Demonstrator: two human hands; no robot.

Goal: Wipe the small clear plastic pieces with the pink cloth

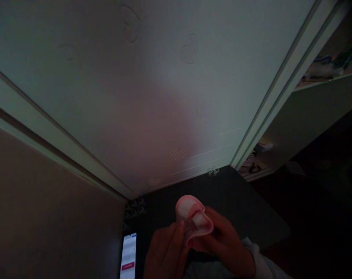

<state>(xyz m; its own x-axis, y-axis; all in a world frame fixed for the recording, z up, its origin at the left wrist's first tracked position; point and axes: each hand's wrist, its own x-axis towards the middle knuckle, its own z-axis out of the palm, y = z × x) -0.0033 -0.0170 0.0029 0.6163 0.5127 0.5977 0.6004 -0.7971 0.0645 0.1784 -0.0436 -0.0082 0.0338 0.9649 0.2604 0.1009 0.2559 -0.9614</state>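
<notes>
Two hands (193, 244) gripping pink cloth (193, 219), lit phone (128, 255) left, white door (152, 97) behind

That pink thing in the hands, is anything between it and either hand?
Nothing visible. The pink folded piece sits directly in both hands: the left hand touches its lower left edge, and the right hand holds it from the right. The lit phone lies apart at the left.

Pale pink curled piece (193, 219), held aloft
</notes>
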